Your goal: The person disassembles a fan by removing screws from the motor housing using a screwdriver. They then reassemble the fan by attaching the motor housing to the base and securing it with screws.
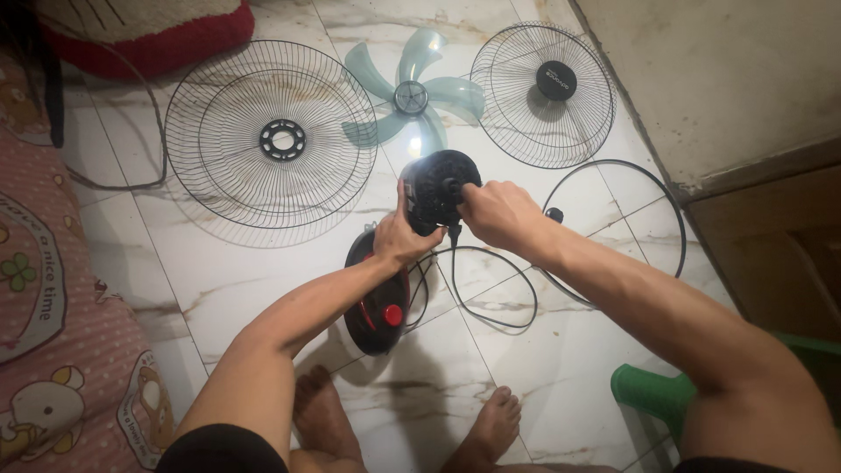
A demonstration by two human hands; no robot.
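— Sitting over a marble-patterned tiled floor [263, 280], a person steadies a black fan motor housing [438, 188] with both hands, the dismantled fan's parts spread out beyond it. Why hold it that way?

— It looks like bracing, in my judgement. The left hand [396, 238] wraps the housing's left side from below, its grip closed around the body, while the right hand [492, 213] comes in from the right with fingers pinched at the centre of the front, where the shaft sits. What exactly the fingertips pinch is hidden.

— And where is the housing relative to the grip?

— Between the two hands, lifted above the red-and-black fan base [378, 302], front tilted up towards the camera. A black power cord [491, 289] loops on the tiles just below it.

— The other parts?

— Laid flat and apart, probably so each stays within reach: the rear wire guard [272, 140] to the left, the pale green blade [412, 96] in the middle, the front wire guard [543, 92] to the right, and a thin black guard ring [648, 201] near the wall. A green plastic stool [657, 394] stands by the right arm; bare feet [491, 429] rest on the floor.
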